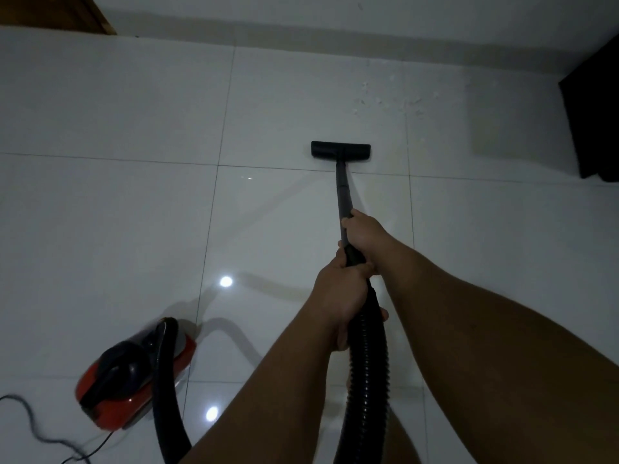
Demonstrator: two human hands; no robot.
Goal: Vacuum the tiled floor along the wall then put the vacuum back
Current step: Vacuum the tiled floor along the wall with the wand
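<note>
Both forearms are bare, with no sleeves reaching them. The left grip (338,289) and right grip (363,234) wear no gloves, rings or watch.

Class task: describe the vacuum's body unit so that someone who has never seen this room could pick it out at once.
Start at the white tiled floor and look to its lower left, left of the person's arms. There sits the canister vacuum, joined to a black hose. It is the only red thing in view.
</note>
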